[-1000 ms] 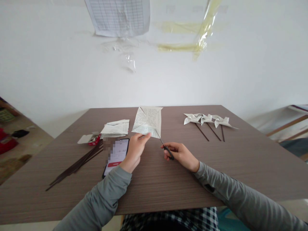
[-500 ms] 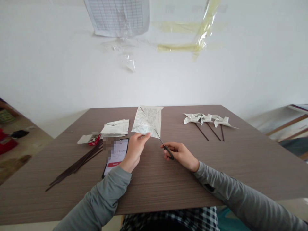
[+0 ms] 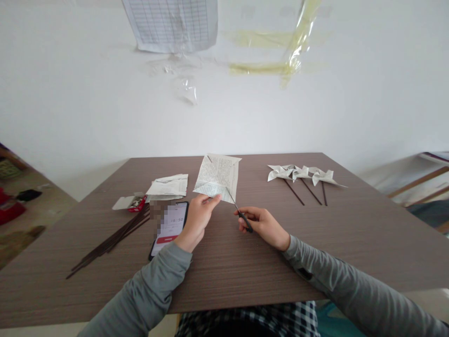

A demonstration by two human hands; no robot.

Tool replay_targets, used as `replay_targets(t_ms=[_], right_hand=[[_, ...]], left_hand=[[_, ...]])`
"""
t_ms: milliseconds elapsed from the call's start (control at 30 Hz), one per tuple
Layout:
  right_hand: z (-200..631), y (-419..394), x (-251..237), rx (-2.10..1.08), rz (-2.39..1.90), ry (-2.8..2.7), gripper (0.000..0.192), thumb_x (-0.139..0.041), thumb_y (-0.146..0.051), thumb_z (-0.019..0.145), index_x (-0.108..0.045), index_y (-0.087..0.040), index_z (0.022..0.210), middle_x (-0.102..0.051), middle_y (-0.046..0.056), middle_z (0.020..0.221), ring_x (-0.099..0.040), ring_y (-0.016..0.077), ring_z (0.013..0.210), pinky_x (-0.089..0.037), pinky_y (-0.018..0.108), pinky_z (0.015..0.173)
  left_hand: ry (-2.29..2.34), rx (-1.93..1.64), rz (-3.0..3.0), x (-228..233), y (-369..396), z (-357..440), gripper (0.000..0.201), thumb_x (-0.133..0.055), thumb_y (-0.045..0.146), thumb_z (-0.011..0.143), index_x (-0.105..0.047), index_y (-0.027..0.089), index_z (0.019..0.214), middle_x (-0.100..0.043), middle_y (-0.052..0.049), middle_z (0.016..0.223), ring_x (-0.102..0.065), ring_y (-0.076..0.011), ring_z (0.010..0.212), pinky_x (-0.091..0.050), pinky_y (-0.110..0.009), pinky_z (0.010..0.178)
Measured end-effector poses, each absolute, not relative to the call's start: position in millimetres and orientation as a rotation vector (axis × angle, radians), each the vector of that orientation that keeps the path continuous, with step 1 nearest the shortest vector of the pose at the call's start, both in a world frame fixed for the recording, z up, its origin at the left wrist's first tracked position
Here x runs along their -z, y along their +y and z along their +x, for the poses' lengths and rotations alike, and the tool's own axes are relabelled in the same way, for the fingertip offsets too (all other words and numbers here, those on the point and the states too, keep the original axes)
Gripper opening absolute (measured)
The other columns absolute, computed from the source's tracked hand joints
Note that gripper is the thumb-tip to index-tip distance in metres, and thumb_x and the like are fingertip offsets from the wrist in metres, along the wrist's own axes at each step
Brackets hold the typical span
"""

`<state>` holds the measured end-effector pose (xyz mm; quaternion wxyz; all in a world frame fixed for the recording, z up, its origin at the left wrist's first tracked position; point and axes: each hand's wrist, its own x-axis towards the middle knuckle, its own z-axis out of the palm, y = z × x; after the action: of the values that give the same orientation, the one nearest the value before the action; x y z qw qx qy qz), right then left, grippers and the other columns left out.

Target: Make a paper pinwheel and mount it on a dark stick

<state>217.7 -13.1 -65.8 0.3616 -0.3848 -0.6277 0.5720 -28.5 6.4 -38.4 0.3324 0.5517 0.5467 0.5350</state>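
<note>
A square sheet of printed paper (image 3: 220, 173), with slits running in from its corners, is raised in front of me over the table. My left hand (image 3: 199, 217) pinches its near edge, thumb on top. In my right hand (image 3: 261, 224) are dark-handled scissors (image 3: 244, 221), fingers wrapped round the handles. Their blades lie on the sheet's near right corner. Close by my left wrist is a phone (image 3: 171, 227) showing a timer, partly blurred out. Behind it rests a stack of cut paper (image 3: 168, 186).
Left of the phone lie several thin dark sticks (image 3: 108, 241) and a small open red box (image 3: 137, 203) of small items. At the right of the table (image 3: 217, 276) are three paper pinwheels (image 3: 303, 174) on dark sticks. A white wall (image 3: 105, 103) stands behind the table.
The sheet has shifted slightly to the right and turned a little. The scissors' handles look closer together; both hands are almost in the same place.
</note>
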Motion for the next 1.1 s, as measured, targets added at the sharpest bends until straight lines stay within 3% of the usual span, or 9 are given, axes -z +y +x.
replay_targets(t_ms=[600, 767, 1100], right_hand=[[216.8, -12.3, 68.6, -1.496, -0.986, -1.584, 0.066, -0.101, -0.074, 0.093, -0.088, -0.018, 0.126, -0.086, 0.004, 0.087, -0.079, 0.0231, 0.078, -0.068, 0.042, 0.087], [215.9, -11.8, 69.1, -1.504, -0.970, -1.564, 0.068, -0.102, -0.077, 0.092, -0.089, -0.019, 0.125, -0.086, 0.004, 0.087, -0.078, 0.0228, 0.078, -0.069, 0.043, 0.087], [215.9, -11.9, 68.3, -1.496, -0.977, -1.588, 0.070, -0.100, -0.079, 0.092, -0.088, -0.018, 0.125, -0.082, 0.003, 0.084, -0.076, 0.0230, 0.077, -0.067, 0.043, 0.086]], left_hand=[[1.466, -1.393, 1.490, 35.7, 5.8, -29.5, 0.041, -0.088, 0.063, 0.084, -0.077, 0.027, 0.068, -0.080, -0.002, 0.074, -0.066, -0.0253, 0.079, -0.049, -0.038, 0.080], [1.418, -1.401, 1.487, 36.2, 4.3, -27.6, 0.037, -0.088, 0.060, 0.086, -0.083, 0.026, 0.074, -0.088, -0.005, 0.085, -0.075, -0.0284, 0.088, -0.054, -0.040, 0.088], [1.464, -1.389, 1.513, 37.3, 5.3, -28.1, 0.032, -0.091, 0.050, 0.091, -0.084, 0.025, 0.073, -0.088, -0.005, 0.084, -0.076, -0.0276, 0.086, -0.056, -0.038, 0.085]])
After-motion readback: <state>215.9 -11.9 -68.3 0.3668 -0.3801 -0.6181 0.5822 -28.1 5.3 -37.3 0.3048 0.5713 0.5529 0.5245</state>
